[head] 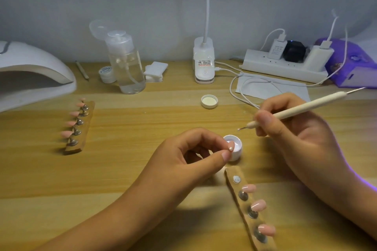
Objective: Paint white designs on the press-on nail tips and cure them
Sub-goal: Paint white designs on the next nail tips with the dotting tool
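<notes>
My left hand [189,155] pinches one pink nail tip [292,146] between thumb and forefinger, right in front of a small open white jar of white gel [234,147]. My right hand [299,128] grips a white dotting pen [302,108], its fine point hovering just above and right of the jar. A wooden holder strip [247,208] lies at the front right with three pink tips on metal studs and one bare stud at its far end. A second strip [78,128] with several pink tips lies at the left.
A white curing lamp [30,73] stands at the far left. The jar's lid [209,101] lies mid-table. Behind are a clear pump bottle [127,63], a small white pot, cotton pads, a clip lamp base [204,63], a power strip [283,65] with cables, and a purple device [350,63].
</notes>
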The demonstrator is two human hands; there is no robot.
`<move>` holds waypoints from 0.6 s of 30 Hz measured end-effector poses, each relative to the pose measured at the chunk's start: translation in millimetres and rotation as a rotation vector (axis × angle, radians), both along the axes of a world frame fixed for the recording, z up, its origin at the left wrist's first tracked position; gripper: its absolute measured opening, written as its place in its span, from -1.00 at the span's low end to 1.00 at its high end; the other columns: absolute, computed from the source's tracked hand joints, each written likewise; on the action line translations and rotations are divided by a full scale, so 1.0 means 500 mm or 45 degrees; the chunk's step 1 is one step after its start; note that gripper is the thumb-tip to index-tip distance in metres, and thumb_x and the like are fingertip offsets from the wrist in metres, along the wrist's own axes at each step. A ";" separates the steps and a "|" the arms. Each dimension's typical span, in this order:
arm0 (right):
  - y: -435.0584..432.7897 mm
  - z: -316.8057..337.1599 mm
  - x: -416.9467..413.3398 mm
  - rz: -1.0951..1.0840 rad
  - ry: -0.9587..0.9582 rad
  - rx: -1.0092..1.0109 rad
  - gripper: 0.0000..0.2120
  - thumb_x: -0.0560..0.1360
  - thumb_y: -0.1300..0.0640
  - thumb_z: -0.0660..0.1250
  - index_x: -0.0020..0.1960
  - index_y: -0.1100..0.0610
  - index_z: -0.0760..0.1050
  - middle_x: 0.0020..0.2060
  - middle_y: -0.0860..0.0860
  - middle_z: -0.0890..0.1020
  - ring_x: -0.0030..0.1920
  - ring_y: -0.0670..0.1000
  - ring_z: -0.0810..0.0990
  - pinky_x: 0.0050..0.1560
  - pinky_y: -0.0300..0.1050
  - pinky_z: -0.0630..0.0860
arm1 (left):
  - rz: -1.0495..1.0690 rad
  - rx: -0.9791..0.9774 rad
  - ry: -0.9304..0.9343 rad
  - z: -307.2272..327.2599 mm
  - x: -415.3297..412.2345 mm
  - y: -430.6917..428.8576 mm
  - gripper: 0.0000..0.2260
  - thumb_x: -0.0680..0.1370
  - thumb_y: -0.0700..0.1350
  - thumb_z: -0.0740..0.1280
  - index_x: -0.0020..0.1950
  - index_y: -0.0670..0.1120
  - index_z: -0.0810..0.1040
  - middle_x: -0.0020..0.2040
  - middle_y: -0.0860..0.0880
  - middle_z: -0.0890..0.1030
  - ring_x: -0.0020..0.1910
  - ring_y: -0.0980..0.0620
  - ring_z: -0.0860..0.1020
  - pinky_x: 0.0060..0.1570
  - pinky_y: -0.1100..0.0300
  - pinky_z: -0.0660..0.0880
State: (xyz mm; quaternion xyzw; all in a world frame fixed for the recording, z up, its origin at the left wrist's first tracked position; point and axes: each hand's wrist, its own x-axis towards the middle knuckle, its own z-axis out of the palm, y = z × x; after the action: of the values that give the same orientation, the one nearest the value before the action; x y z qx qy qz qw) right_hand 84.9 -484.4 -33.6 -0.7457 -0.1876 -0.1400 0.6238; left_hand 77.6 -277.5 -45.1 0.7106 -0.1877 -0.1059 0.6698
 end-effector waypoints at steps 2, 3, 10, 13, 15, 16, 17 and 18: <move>-0.001 0.003 -0.002 0.024 0.109 0.263 -0.78 0.36 -0.07 0.51 -0.17 -0.04 0.50 -0.29 -0.06 0.55 -0.20 -0.07 0.55 -0.08 -0.22 0.54 | -0.004 -0.001 -0.009 0.001 0.000 0.000 -0.86 0.39 0.09 0.43 -0.12 0.09 0.66 -0.25 0.11 0.61 -0.33 0.19 0.44 -0.33 0.40 0.39; -0.001 0.004 -0.002 0.064 0.167 0.364 -0.77 0.32 -0.02 0.53 -0.20 -0.01 0.49 -0.30 -0.05 0.55 -0.21 -0.07 0.55 -0.05 -0.18 0.56 | -0.006 -0.003 -0.017 0.001 0.001 0.000 -0.87 0.39 0.08 0.43 -0.12 0.09 0.66 -0.25 0.13 0.61 -0.34 0.20 0.43 -0.34 0.41 0.38; 0.014 0.008 -0.009 0.315 0.288 0.523 -0.80 0.37 0.16 0.42 -0.34 0.03 0.42 -0.41 -0.03 0.47 -0.39 -0.12 0.47 -0.06 -0.04 0.61 | -0.021 -0.017 -0.050 0.003 0.000 -0.001 -0.88 0.40 0.05 0.45 -0.12 0.07 0.66 -0.25 0.16 0.61 -0.35 0.19 0.41 -0.34 0.41 0.35; 0.016 0.009 -0.014 0.359 0.322 0.524 -0.73 0.35 0.06 0.53 -0.32 0.04 0.43 -0.40 -0.05 0.50 -0.36 -0.14 0.54 -0.08 -0.06 0.62 | -0.015 0.002 -0.056 0.000 0.001 -0.002 -0.85 0.38 0.08 0.44 -0.11 0.07 0.66 -0.21 0.10 0.63 -0.30 0.09 0.42 -0.30 0.32 0.36; 0.018 0.010 -0.016 0.356 0.351 0.539 -0.70 0.32 0.02 0.55 -0.32 0.07 0.43 -0.39 -0.03 0.52 -0.36 -0.12 0.58 -0.14 -0.09 0.62 | -0.016 0.000 -0.059 -0.001 0.001 -0.001 -0.85 0.39 0.08 0.44 -0.11 0.06 0.66 -0.21 0.10 0.63 -0.28 0.06 0.42 -0.28 0.29 0.37; 0.019 0.011 -0.018 0.352 0.360 0.547 -0.69 0.31 0.03 0.56 -0.32 0.08 0.42 -0.39 -0.02 0.52 -0.36 -0.12 0.59 -0.16 -0.11 0.62 | -0.017 -0.002 -0.059 -0.001 0.001 -0.001 -0.85 0.39 0.07 0.45 -0.11 0.06 0.66 -0.22 0.10 0.63 -0.28 0.06 0.42 -0.28 0.30 0.37; 0.020 0.011 -0.019 0.352 0.366 0.550 -0.68 0.30 0.03 0.56 -0.33 0.09 0.42 -0.39 -0.01 0.52 -0.36 -0.11 0.59 -0.18 -0.13 0.61 | -0.017 -0.001 -0.059 -0.001 0.001 -0.001 -0.86 0.40 0.07 0.45 -0.11 0.06 0.66 -0.24 0.11 0.61 -0.29 0.07 0.42 -0.29 0.31 0.37; 0.021 0.012 -0.020 0.356 0.370 0.550 -0.68 0.29 0.03 0.57 -0.33 0.10 0.42 -0.39 0.00 0.52 -0.36 -0.11 0.60 -0.19 -0.15 0.61 | -0.017 0.002 -0.059 -0.001 0.001 -0.001 -0.86 0.40 0.07 0.45 -0.11 0.06 0.66 -0.26 0.13 0.60 -0.30 0.08 0.41 -0.31 0.33 0.36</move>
State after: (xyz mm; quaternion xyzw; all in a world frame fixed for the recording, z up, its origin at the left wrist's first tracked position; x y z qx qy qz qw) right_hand 75.1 -473.8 -27.6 -0.5749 -0.1630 0.0187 0.8016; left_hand 78.0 -277.8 -45.7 0.7121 -0.2078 -0.0942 0.6640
